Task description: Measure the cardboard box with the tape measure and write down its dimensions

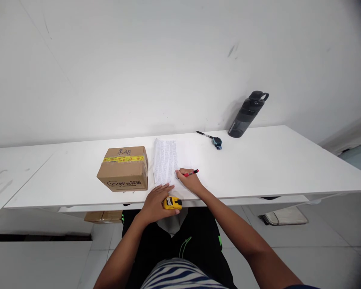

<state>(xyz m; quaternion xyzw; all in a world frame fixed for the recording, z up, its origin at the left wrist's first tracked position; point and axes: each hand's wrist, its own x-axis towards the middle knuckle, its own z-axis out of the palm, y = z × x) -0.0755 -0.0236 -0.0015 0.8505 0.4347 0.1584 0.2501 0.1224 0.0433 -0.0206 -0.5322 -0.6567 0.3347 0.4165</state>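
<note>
A red pen [191, 173] is gripped in my right hand [190, 181], its tip end down at a sheet of paper [165, 160] covered in rows of small writing. The hand rests on the paper's lower right part. My left hand [156, 204] is at the desk's front edge, curled round a yellow and black tape measure [172, 202]; its fingertips reach the paper's bottom edge. Left of the paper stands a taped cardboard box [123, 168] with handwriting on its top and printing on its front.
On the white desk [276, 164], a black pen [204, 134] lies by a small dark blue object [217, 142] that I cannot make out. A dark bottle [247, 116] stands near the wall at the back right. Below the desk is another cardboard box [104, 217].
</note>
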